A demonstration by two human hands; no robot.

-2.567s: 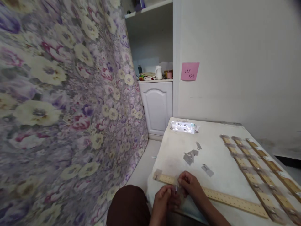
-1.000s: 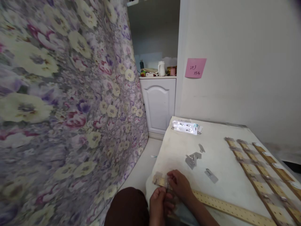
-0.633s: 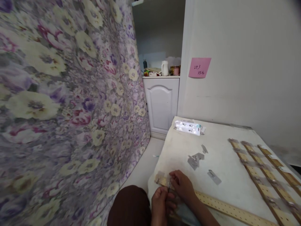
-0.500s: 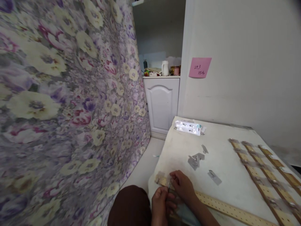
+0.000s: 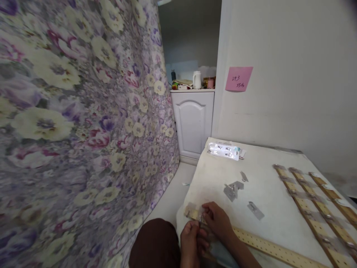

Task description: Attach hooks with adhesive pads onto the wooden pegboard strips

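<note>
A pale wooden strip with rows of holes [image 5: 267, 243] lies along the near side of the table, its far left end carrying a clear piece with a small metal part. Over that end, my left hand [image 5: 191, 238] is closed, thumb and finger pinched. My right hand [image 5: 219, 221] is closed beside it, fingers bent, fingertips almost meeting the left ones. Between them shows a small metal hook on a clear plastic backing [image 5: 200, 220], partly hidden by the fingers. Loose hooks on clear backings [image 5: 231, 190] lie beyond my hands, another hook [image 5: 255, 209] to the right.
On the right lie several wooden strips [image 5: 306, 208] fitted with clear pieces and metal hooks. A clear blister pack [image 5: 223, 151] rests at the table's far edge. My knee [image 5: 156, 243] is left of the table; a floral curtain [image 5: 97, 130] hangs further left.
Both hands stay pinched at the same place on the strip, with barely any finger movement. The whole view has shifted slightly.
</note>
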